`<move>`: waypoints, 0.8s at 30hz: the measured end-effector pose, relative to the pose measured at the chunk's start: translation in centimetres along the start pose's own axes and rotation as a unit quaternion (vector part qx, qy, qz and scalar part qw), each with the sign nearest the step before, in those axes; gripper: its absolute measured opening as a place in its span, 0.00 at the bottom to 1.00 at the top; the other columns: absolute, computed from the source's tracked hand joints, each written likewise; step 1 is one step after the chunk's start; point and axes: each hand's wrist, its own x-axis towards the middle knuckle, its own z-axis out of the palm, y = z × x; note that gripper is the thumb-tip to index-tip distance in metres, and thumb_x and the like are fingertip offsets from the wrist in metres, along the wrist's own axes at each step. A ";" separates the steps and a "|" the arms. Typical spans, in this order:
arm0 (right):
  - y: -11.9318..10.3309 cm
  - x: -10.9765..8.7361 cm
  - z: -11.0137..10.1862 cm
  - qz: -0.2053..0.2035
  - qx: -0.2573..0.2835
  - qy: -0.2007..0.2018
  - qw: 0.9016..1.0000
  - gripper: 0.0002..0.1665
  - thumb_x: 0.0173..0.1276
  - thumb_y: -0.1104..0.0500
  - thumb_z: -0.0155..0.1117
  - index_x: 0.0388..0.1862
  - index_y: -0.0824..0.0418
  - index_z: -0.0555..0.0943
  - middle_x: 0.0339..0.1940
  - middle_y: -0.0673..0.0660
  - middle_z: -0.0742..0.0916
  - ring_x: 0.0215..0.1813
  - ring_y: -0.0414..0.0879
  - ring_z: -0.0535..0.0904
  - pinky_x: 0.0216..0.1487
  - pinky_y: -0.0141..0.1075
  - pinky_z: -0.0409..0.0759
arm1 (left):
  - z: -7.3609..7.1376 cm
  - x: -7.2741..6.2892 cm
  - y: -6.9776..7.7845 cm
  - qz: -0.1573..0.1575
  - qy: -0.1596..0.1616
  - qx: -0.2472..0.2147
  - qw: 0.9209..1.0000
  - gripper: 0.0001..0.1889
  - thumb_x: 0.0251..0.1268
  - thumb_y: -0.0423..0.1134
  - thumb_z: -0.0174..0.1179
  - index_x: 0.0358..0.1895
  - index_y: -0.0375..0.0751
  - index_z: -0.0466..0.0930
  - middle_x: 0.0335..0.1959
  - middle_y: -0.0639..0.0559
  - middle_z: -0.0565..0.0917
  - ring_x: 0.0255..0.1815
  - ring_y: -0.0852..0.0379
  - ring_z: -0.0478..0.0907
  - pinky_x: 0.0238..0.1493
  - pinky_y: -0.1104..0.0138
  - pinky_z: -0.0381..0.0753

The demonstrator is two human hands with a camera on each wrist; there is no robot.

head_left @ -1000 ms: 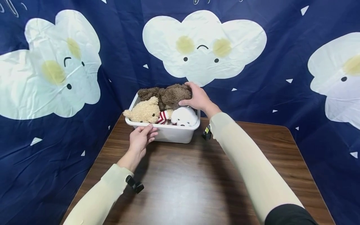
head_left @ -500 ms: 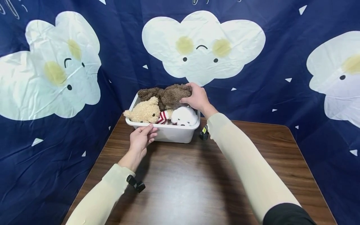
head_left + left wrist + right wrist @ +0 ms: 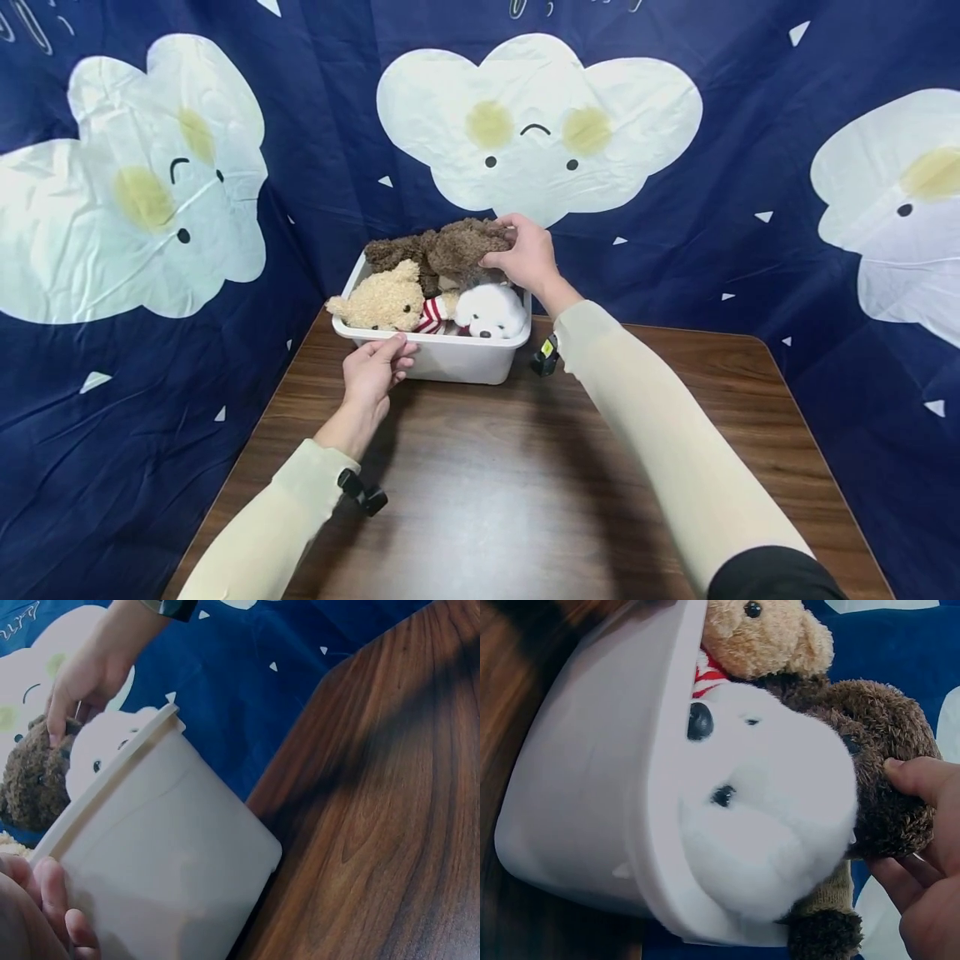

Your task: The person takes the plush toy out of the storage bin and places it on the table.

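A white plastic bin (image 3: 457, 360) stands at the back of the table with plush toys in it. My left hand (image 3: 371, 367) pinches its front rim between thumb and fingers. At the back right of the bin, my right hand (image 3: 528, 254) grips a dark brown plush bear (image 3: 465, 247) by its head, as the right wrist view shows thumb and fingers on either side. In front of it lie a tan teddy bear (image 3: 382, 300) in a red-and-white striped top and a white plush animal (image 3: 772, 802) with a black nose. The brown bear's lower parts are partly hidden behind them.
The wooden table (image 3: 465, 483) reaches from the bin toward me and off to the right. A dark blue cloth (image 3: 322, 167) printed with white clouds hangs close behind the bin and along both sides.
The brown bear's head has risen slightly and tipped in my right hand, showing more of its lighter muzzle. My left hand stays at the bin's rim.
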 end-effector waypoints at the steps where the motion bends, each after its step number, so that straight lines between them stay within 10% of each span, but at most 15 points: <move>1: -0.1 0.0 -0.2 0.002 0.002 0.002 1.000 0.36 0.60 0.54 0.79 0.67 0.49 0.77 0.66 0.55 0.84 0.69 0.48 0.77 0.61 0.46 0.82 | 0.0 0.0 0.0 0.002 0.001 0.001 1.000 0.08 0.73 0.40 0.64 0.40 0.40 0.78 0.25 0.59 0.90 0.20 0.66 0.82 0.21 0.78 0.73; 24: -3.9 1.1 -4.6 0.010 0.088 0.059 0.994 0.37 0.54 0.58 0.82 0.63 0.52 0.79 0.64 0.55 0.86 0.66 0.42 0.81 0.66 0.35 0.79 | 0.4 -0.2 0.1 0.007 0.009 0.002 1.000 0.06 0.73 0.38 0.64 0.42 0.39 0.78 0.24 0.58 0.90 0.19 0.66 0.81 0.21 0.77 0.72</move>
